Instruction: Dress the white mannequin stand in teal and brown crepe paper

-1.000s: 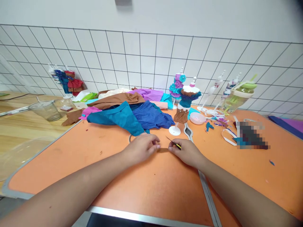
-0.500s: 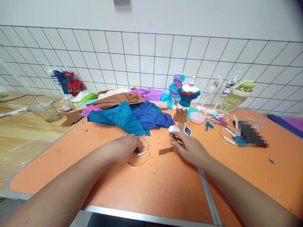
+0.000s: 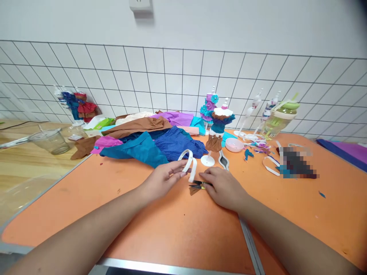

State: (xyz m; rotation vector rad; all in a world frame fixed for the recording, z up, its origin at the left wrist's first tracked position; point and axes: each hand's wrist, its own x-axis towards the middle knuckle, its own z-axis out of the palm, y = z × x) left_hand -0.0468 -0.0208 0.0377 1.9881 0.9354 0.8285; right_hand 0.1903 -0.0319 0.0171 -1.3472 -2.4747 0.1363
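Orange table (image 3: 86,198), crepe paper (image 3: 149,143) piled behind.
Left hand (image 3: 163,177) is pinching a white tape strip (image 3: 189,162); right hand (image 3: 223,187) is gripping small scissors (image 3: 197,184) over a brown scrap (image 3: 194,190). The dangling tape could be sticking to itself.

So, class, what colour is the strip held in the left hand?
White; the strip loops above the left hand in the head view.

- White strip loop (image 3: 189,162): a narrow band of white tape or ribbon, curled into an open arch, lifted off the orange desk (image 3: 172,229) and pinched at its lower end by the left hand (image 3: 163,178); one end hangs down
- Small scissors (image 3: 197,185): dark blades with a yellowish touch, lying low under the right hand (image 3: 222,187), tips towards the strip
- Brown paper scrap (image 3: 194,190): small, flat on the desk just below the scissors
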